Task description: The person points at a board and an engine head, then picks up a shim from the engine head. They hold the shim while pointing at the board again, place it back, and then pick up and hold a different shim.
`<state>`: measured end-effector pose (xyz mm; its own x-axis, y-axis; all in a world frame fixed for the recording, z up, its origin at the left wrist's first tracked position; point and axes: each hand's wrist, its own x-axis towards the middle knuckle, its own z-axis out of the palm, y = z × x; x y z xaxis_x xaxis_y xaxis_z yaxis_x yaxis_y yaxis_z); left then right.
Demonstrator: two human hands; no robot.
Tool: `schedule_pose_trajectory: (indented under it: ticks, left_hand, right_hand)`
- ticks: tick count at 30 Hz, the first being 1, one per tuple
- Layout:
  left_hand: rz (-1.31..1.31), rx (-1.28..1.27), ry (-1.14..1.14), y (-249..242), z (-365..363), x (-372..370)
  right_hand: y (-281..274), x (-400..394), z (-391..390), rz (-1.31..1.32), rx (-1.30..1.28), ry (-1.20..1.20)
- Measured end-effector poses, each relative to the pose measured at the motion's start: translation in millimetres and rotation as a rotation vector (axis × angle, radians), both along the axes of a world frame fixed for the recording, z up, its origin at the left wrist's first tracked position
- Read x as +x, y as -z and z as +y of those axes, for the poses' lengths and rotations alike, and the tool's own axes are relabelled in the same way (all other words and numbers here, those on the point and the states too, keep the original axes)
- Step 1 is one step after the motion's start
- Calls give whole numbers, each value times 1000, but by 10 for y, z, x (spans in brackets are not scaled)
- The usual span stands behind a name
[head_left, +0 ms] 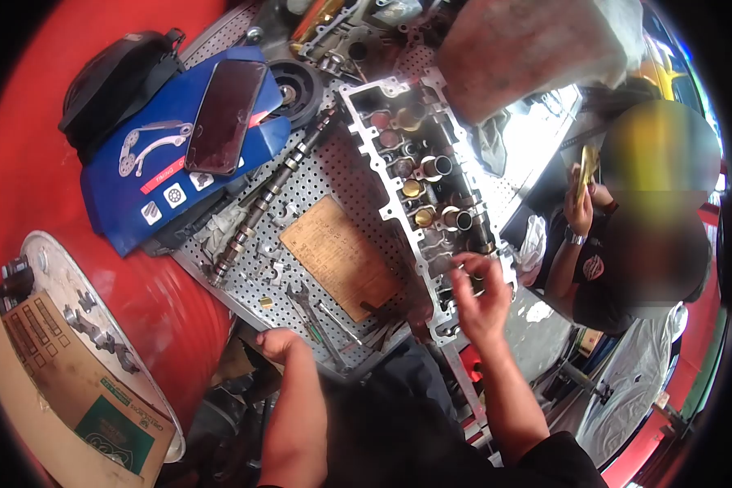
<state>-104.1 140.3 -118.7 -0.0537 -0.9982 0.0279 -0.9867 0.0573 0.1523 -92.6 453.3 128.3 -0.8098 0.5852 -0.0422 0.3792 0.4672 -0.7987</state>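
Over the lower end of the metal cylinder head, my right hand has its thumb and fingers curled toward each other; a small shiny piece seems to be between the fingertips, too small to name. My left hand hangs at the front edge of the perforated metal tray, fingers curled in, and what it may hold is hidden. Between the hands lie a stained brown card, a wrench and a thin metal tool. A camshaft rests diagonally on the tray's left side.
A phone lies on a blue box, beside a black pouch and a round pulley. Lower left are a cardboard box and a white-rimmed tray with metal parts. Another person stands at right holding a phone.
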Motion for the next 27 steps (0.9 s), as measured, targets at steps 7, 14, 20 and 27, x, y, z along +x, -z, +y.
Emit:
schedule_pose_trajectory:
  ticks: [7, 14, 20, 27]
  left_hand:
    - [58, 753, 222, 88, -841, 364]
    - [323, 548, 1864, -1773, 435, -472]
    - [272, 385, 2600, -2156, 2105, -1330]
    - [90, 309, 2765, -1937, 2305, -1493]
  right_hand:
    - [409, 410, -566, 103, 164, -450]
    - [614, 393, -262, 32, 493, -772]
    - [657, 409, -281, 2, 533, -754]
    - [643, 393, -255, -27, 516, -752]
